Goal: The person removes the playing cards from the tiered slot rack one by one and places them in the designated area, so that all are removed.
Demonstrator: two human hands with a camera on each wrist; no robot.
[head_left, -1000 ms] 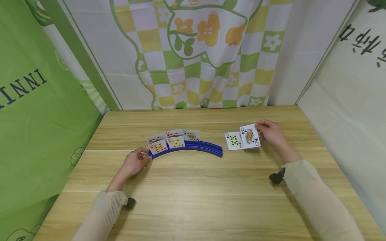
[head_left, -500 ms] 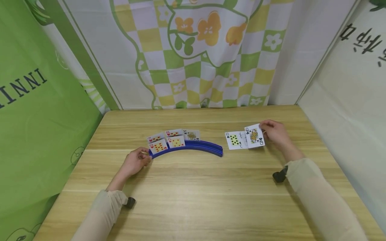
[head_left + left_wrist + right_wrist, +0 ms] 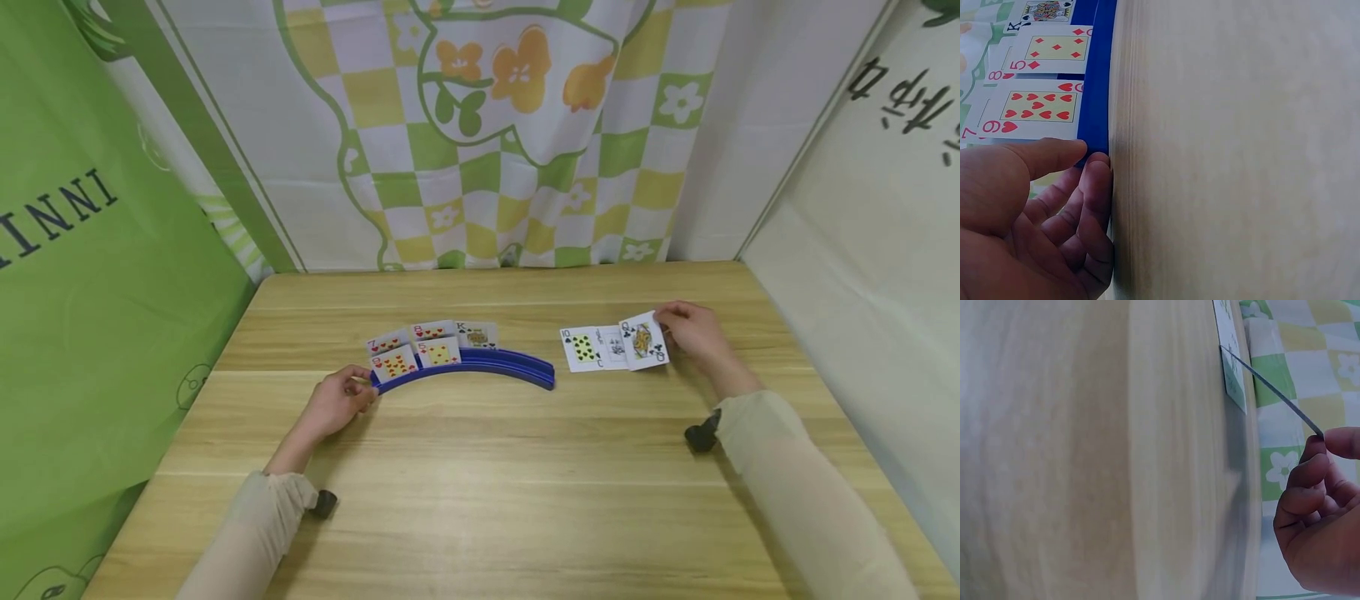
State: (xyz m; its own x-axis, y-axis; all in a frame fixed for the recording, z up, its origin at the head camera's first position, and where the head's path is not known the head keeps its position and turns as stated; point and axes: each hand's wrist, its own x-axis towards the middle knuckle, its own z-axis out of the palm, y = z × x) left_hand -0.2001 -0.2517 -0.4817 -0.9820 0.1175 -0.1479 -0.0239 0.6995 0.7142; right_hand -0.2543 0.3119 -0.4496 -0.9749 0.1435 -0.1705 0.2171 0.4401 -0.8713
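Note:
My left hand (image 3: 335, 404) pinches the left end of a curved blue card holder (image 3: 510, 362) between thumb and fingers. Upright in it stand the nine of hearts (image 3: 1038, 107) and the five of diamonds (image 3: 1057, 48) in front. Behind them are a red seven (image 3: 388, 343), a red eight (image 3: 432, 331) and a black king (image 3: 477, 336). My right hand (image 3: 696, 340) pinches the queen of clubs (image 3: 643, 340) at its right edge. That card tilts up over a mostly white card (image 3: 615, 348), which lies beside a black ten (image 3: 582, 350) on the table.
The wooden table (image 3: 480, 500) reaches back to a checked curtain (image 3: 517, 208). A green cloth (image 3: 112, 292) hangs on the left, a pale one (image 3: 847, 250) on the right. Black cameras sit at both wrists.
My right hand has drawn the queen of clubs to the right, off the ten, and more of the white card beneath now shows. My left hand and the holder have stayed put.

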